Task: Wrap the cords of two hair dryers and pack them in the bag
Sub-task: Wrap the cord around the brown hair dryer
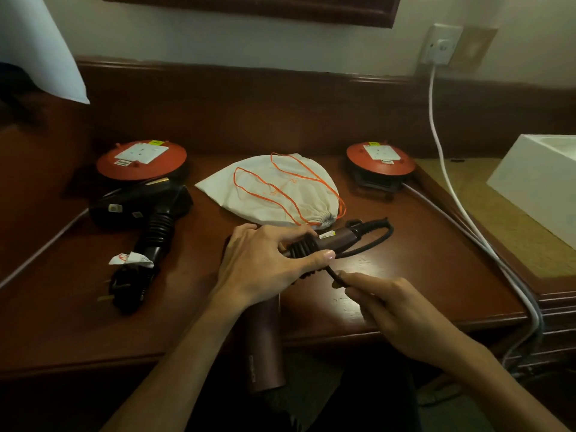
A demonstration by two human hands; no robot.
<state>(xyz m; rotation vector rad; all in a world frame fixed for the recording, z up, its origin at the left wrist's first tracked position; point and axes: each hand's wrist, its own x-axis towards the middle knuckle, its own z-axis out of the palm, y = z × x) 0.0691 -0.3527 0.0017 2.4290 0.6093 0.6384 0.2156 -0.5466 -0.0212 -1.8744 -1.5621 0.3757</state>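
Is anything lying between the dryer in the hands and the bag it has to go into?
Nothing visible lies between them: the bag sits on the desk just behind the dryer held by the left hand. But the bag's mouth is cinched shut by its orange drawstring, so it must be opened first.

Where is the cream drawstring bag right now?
In the head view, the cream cloth bag with orange drawstrings lies flat mid-desk, between two red cable reels.

two red socket reels [141, 162] [381, 159] sit on the wooden desk [405, 275], white box [542, 185] at right.
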